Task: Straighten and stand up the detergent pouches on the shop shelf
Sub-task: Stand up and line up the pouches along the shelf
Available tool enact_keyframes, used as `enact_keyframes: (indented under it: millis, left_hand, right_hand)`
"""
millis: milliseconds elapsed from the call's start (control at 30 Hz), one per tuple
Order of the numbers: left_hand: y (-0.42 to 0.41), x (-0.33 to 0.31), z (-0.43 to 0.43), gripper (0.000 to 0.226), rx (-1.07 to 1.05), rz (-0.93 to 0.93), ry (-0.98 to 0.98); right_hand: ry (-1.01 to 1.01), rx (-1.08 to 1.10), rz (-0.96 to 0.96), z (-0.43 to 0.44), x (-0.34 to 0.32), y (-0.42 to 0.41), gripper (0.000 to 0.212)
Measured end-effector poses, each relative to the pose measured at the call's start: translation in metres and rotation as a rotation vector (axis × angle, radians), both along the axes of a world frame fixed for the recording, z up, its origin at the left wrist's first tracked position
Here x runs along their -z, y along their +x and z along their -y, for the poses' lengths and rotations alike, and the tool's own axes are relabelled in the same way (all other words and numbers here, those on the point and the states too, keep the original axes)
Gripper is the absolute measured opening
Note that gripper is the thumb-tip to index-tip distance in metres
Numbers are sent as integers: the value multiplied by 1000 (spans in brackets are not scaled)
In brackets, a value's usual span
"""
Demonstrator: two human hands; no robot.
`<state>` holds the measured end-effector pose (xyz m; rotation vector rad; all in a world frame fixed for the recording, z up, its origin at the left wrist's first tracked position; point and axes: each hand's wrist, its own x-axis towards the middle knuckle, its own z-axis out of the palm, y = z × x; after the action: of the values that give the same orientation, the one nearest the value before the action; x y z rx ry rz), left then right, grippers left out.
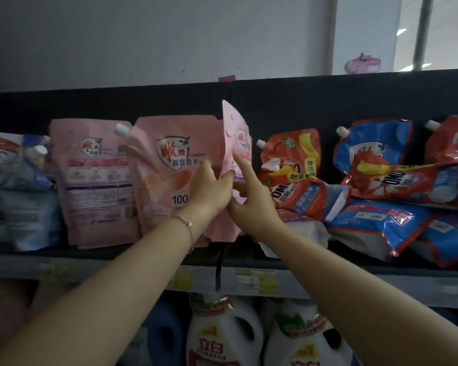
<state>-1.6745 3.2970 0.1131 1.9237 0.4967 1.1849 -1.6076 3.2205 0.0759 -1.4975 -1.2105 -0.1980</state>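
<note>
Pink detergent pouches stand on the shop shelf. One faces front, another stands to its left. A third pink pouch is upright but turned edge-on just to the right. My left hand pinches that turned pouch at its left edge, thumb and fingers curled on it. Against the same pouch's right side my right hand presses, index finger straight and pointing up. To the right, red pouches and blue pouches lie slumped and piled on one another.
Pale blue and white pouches stand at the far left. The shelf's front rail carries price labels. Below it stand white detergent jugs. A dark back panel closes the shelf behind the pouches.
</note>
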Motion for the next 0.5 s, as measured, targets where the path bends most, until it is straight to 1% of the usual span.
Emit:
enact_keyframes:
  millis: [100, 167, 267, 333, 400, 467, 500]
  left_hand:
    - [-7, 15, 2, 17, -131, 11, 28]
    - [-13, 25, 2, 16, -194, -9, -6]
    - [-20, 33, 3, 26, -240, 8, -67]
    - [-22, 36, 5, 24, -286, 53, -66]
    - [-24, 38, 11, 20, -339, 146, -72]
    - [-28, 39, 19, 22, -370, 223, -66]
    - [-29, 40, 23, 23, -384, 233, -35]
  right_hand:
    - [-52, -84, 61, 4, 8, -4, 80]
    - [-67, -99, 93, 6, 14, -5, 71]
    - [-46, -142, 107, 6, 22, -7, 58]
    - [-48, -177, 108, 6, 25, -8, 56]
    - [-58, -214, 86, 11, 26, -9, 53]
    - [-65, -214, 79, 18, 22, -7, 45]
    - [-68, -197, 91, 23, 20, -5, 39]
